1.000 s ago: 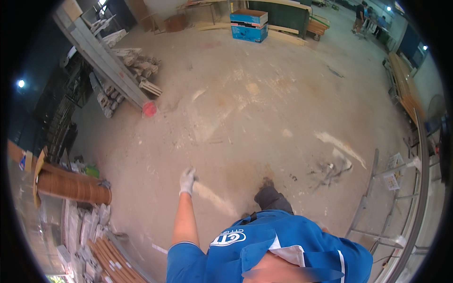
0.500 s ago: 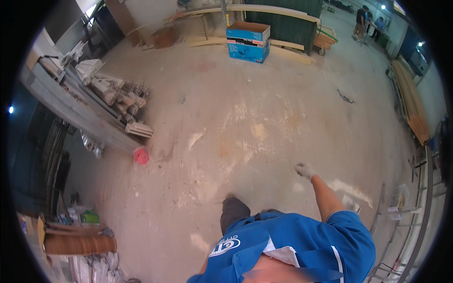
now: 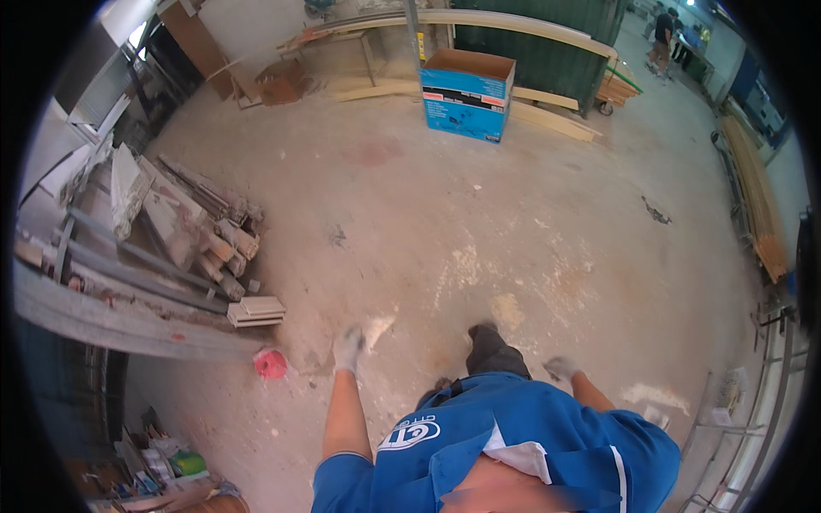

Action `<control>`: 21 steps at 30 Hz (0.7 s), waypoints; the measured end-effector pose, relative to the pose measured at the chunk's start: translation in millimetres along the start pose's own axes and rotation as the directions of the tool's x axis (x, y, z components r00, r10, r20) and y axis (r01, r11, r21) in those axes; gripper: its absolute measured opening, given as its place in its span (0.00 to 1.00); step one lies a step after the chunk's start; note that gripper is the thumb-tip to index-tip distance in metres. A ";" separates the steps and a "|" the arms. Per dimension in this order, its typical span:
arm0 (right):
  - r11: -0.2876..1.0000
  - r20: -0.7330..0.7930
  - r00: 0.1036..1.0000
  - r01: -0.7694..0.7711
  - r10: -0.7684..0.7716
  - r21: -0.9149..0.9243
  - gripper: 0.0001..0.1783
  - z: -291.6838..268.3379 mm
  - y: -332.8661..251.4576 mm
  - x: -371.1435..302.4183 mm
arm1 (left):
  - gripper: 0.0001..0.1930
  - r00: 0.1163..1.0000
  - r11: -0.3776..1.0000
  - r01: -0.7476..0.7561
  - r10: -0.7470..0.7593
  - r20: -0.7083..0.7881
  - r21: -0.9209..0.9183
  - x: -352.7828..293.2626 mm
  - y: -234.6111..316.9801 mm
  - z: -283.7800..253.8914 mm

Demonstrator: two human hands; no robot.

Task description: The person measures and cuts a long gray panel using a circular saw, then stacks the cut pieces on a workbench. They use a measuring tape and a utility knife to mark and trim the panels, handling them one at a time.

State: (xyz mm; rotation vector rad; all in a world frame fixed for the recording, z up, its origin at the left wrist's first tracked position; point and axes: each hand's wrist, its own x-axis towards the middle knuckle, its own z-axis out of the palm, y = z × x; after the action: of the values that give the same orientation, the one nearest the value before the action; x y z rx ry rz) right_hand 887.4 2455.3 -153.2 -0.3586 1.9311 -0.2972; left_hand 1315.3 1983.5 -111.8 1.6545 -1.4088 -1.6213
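My left hand [image 3: 349, 349], in a pale work glove, swings out over the concrete floor [image 3: 410, 231], with the arm stretched forward. No object shows in it, though its fingers are blurred. A pink-red roll [image 3: 270, 363] on the floor is the thing closest to that hand. On my other side, my right hand [image 3: 562, 368], also gloved, hangs beside my leg [image 3: 496, 352]. Motion smears its fingers too, and I make out nothing in it. Neither hand touches anything that I can see.
Far ahead stands a blue open-topped cardboard box [image 3: 466, 96], with long boards [image 3: 556, 120] behind it. At left, a metal rack [image 3: 137, 321] holds stacked profiles [image 3: 205, 231]. Brown planks [image 3: 753, 192] and a metal frame [image 3: 727, 427] line the right side. Several people [image 3: 663, 41] stand far right.
My left arm has come into view and reaches forward. The box, rack and pink-red roll appear nearer as I step ahead, and my right hand has dropped back closer to my body.
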 end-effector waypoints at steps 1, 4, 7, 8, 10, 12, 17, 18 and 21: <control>0.978 0.002 0.999 -0.034 0.034 0.204 0.17 -5.2 2.3 8.3 | 0.24 0.998 0.989 -0.016 0.008 0.057 0.149 51.1 55.4 5.2; 0.914 -0.080 0.979 -0.145 0.188 0.378 0.14 -43.5 -18.1 53.8 | 0.25 0.983 0.984 -0.171 0.173 0.067 -0.042 149.5 153.1 43.5; 0.985 -0.085 0.995 0.065 -0.052 0.162 0.15 -113.8 -92.7 127.9 | 0.25 0.984 0.974 -0.152 0.165 0.064 -0.165 230.6 175.1 92.1; 0.946 -0.161 0.986 0.003 0.052 0.323 0.15 -142.0 -134.2 158.2 | 0.24 0.987 0.963 -0.145 0.158 0.040 -0.228 251.2 167.7 106.9; 0.935 -0.231 0.971 0.028 0.057 0.352 0.17 -199.0 -237.8 218.6 | 0.10 0.973 0.998 0.032 -0.042 0.229 0.050 280.9 138.6 117.9; 0.935 -0.254 0.958 0.204 -0.130 0.291 0.19 -252.9 -348.2 263.9 | 0.11 0.917 0.895 0.167 -0.295 0.268 0.414 283.4 94.5 124.4; 0.815 -0.341 0.745 0.560 -0.573 -0.147 0.18 -366.3 -633.3 357.9 | 0.09 0.914 0.737 0.063 -0.313 0.257 0.673 300.5 56.9 119.0; 0.804 -0.318 0.740 0.568 -0.592 -0.175 0.19 -383.9 -681.1 375.6 | 0.09 0.901 0.748 0.173 -0.383 0.205 0.641 320.9 64.5 116.7; 0.688 -0.317 0.612 0.665 -0.725 -0.290 0.18 -412.9 -798.7 426.5 | 0.10 0.874 0.777 0.368 -0.476 0.096 0.511 409.2 103.6 103.7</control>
State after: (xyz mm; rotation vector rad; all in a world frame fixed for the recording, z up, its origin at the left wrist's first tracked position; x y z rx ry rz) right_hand 439.3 1570.9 -67.6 -1.2586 2.1481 -0.8052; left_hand 1102.7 1628.2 -243.8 2.2744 -1.7504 -1.8450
